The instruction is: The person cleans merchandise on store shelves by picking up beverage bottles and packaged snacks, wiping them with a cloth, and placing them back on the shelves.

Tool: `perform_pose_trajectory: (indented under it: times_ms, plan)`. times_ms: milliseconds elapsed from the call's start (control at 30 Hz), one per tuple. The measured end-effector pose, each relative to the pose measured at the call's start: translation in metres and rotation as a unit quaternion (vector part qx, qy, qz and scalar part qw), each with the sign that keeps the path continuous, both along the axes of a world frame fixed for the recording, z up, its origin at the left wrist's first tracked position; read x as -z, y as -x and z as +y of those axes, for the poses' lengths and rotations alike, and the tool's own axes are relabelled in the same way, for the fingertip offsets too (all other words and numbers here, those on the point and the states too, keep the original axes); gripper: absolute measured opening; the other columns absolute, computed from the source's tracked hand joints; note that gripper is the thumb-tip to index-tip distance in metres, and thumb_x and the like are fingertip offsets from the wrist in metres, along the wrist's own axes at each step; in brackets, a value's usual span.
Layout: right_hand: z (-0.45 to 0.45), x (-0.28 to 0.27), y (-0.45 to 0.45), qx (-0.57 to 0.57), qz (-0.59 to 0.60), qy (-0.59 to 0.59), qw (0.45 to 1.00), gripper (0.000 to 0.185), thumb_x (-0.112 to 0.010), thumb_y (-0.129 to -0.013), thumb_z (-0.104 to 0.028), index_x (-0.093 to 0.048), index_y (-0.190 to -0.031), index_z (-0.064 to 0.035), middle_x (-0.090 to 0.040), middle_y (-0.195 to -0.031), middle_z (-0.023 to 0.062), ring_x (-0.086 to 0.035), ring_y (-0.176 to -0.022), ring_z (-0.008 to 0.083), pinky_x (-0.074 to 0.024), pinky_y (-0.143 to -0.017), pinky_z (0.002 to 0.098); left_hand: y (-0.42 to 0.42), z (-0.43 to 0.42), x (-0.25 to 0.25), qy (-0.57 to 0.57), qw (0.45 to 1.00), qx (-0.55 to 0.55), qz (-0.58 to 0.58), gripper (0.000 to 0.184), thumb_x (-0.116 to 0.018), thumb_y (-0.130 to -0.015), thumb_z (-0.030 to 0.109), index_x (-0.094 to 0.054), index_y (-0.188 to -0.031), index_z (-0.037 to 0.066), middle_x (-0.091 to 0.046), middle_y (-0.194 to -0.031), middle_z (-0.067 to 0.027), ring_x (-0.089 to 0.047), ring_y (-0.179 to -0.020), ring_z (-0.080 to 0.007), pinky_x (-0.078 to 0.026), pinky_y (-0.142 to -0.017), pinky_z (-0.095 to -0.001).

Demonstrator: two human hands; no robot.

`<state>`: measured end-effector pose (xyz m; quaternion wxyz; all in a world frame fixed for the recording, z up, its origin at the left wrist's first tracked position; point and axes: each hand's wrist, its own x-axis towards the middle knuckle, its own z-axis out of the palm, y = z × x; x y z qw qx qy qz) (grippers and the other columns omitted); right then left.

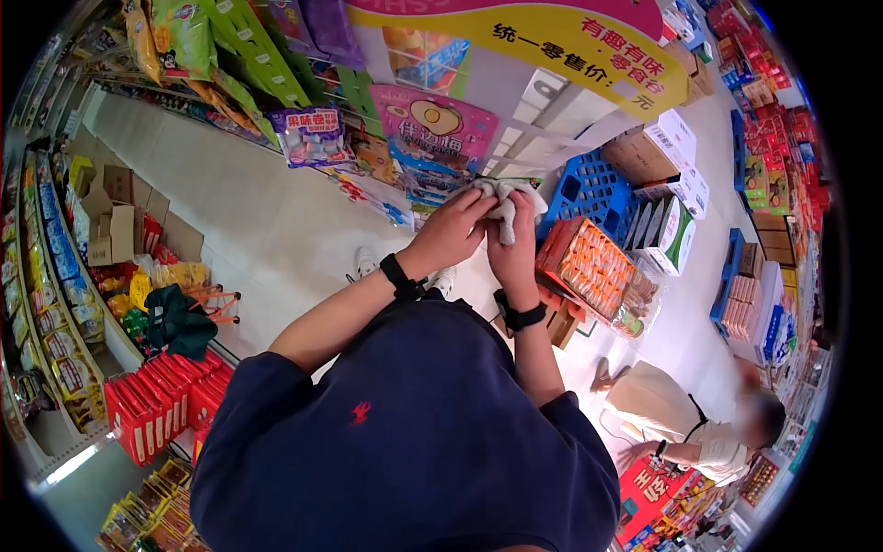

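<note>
The left hand [451,235] and right hand [513,253] are both gripping a bunched pale cloth [506,195] near a pink packet [434,129] and a blue crate [593,193]; handling looks under way, but how much remains isn't showing.

Head cam, v. wide fisheye, looks fwd & steeply down from above; fingers [523,217] close, just above ctr.

A shop, with a price sign [561,44] and hanging snack packets [309,138]
</note>
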<state>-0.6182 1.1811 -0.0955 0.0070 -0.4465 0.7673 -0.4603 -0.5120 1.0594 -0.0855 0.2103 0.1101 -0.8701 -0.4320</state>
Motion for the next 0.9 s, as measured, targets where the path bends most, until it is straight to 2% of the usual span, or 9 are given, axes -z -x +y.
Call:
perform_pose_trajectory:
  times_ms: [300,400,500,533,567,600,700,833,900]
  plan:
    - [-0.006,0.038,0.0,-0.001,0.014,-0.023,1.0,0.048,-0.068,-0.081,-0.002,-0.049,-0.125,0.0018,-0.053,-0.122,0.0253,-0.053,-0.112,0.0474,-0.046,-0.096,0.0493,-0.004,-0.001,0.039,0.026,0.999,-0.006,-0.027,0.042,-0.064,-0.088,0.007,-0.061,-0.13,0.002,-0.059,-0.128,-0.0172,-0.057,-0.12,-0.0368,-0.049,-0.101,-0.0421]
    - [-0.003,0.05,-0.004,-0.016,0.003,-0.046,0.999,0.047,-0.068,-0.081,-0.003,-0.05,-0.123,0.0018,-0.054,-0.119,0.0246,-0.054,-0.108,0.047,-0.0469,-0.093,0.0494,-0.012,-0.002,0.05,-0.016,0.998,0.01,-0.067,0.038,-0.064,-0.09,0.009,-0.063,-0.127,0.003,-0.059,-0.129,-0.0162,-0.056,-0.121,-0.0363,-0.048,-0.102,-0.0426]
    - [0.0,0.059,-0.012,-0.032,-0.071,-0.105,0.991,0.044,-0.069,-0.081,-0.006,-0.054,-0.122,-0.0008,-0.057,-0.118,0.0241,-0.057,-0.107,0.0456,-0.0488,-0.089,0.0485,-0.021,-0.004,0.069,-0.032,0.998,0.003,-0.053,0.031,-0.064,-0.09,0.012,-0.066,-0.12,0.002,-0.065,-0.119,-0.0176,-0.062,-0.111,-0.0371,-0.051,-0.095,-0.043]
    - [0.002,0.062,-0.014,-0.051,-0.092,-0.128,0.986,0.042,-0.069,-0.083,-0.007,-0.054,-0.122,-0.0019,-0.058,-0.119,0.0245,-0.059,-0.107,0.0463,-0.0496,-0.088,0.049,-0.025,-0.007,0.075,-0.094,0.989,0.014,-0.113,0.028,-0.064,-0.09,0.014,-0.067,-0.115,0.002,-0.067,-0.111,-0.0187,-0.064,-0.104,-0.0376,-0.052,-0.09,-0.0429]
    - [0.0,0.057,-0.019,-0.068,-0.113,-0.152,0.98,0.041,-0.069,-0.084,-0.009,-0.055,-0.122,-0.003,-0.059,-0.12,0.025,-0.06,-0.107,0.0469,-0.0504,-0.087,0.0494,-0.03,-0.01,0.072,-0.155,0.972,0.025,-0.173,0.026,-0.064,-0.09,0.016,-0.068,-0.111,0.001,-0.07,-0.103,-0.0198,-0.067,-0.096,-0.038,-0.053,-0.085,-0.0428]
    - [0.0,0.051,-0.022,-0.087,-0.119,-0.161,0.976,0.038,-0.068,-0.087,-0.012,-0.055,-0.122,-0.0045,-0.062,-0.118,0.0252,-0.062,-0.103,0.0476,-0.0517,-0.084,0.05,-0.038,-0.013,0.069,-0.165,0.974,0.026,-0.153,0.023,-0.064,-0.09,0.018,-0.069,-0.104,0.0,-0.071,-0.092,-0.0208,-0.069,-0.084,-0.0376,-0.053,-0.078,-0.0421]
    - [-0.003,0.013,-0.04,-0.1,-0.133,-0.208,0.964,0.034,-0.067,-0.089,-0.014,-0.057,-0.119,-0.0048,-0.065,-0.112,0.024,-0.063,-0.099,0.0473,-0.0524,-0.082,0.0497,-0.061,-0.031,0.044,-0.18,0.969,0.06,-0.158,0.023,-0.065,-0.088,0.017,-0.069,-0.103,0.0,-0.072,-0.09,-0.0159,-0.069,-0.081,-0.0269,-0.052,-0.075,-0.0373]
    - [-0.02,-0.07,-0.076,-0.1,-0.095,-0.136,0.981,0.036,-0.073,-0.087,-0.017,-0.058,-0.117,-0.0063,-0.065,-0.107,0.021,-0.065,-0.095,0.0453,-0.0534,-0.079,0.0476,-0.093,-0.066,-0.027,-0.259,0.954,0.094,-0.119,0.023,-0.068,-0.085,0.015,-0.07,-0.103,0.001,-0.072,-0.091,-0.0117,-0.069,-0.084,-0.0228,-0.052,-0.078,-0.035]
    - [-0.028,-0.091,-0.086,-0.091,-0.064,-0.032,0.993,0.045,-0.078,-0.08,-0.01,-0.057,-0.119,-0.0062,-0.063,-0.114,0.0188,-0.064,-0.104,0.0396,-0.0516,-0.089,0.0424,-0.103,-0.085,-0.063,-0.255,0.96,0.113,-0.004,0.029,-0.069,-0.083,0.012,-0.068,-0.111,0.003,-0.071,-0.104,-0.0112,-0.068,-0.098,-0.024,-0.05,-0.087,-0.0334]
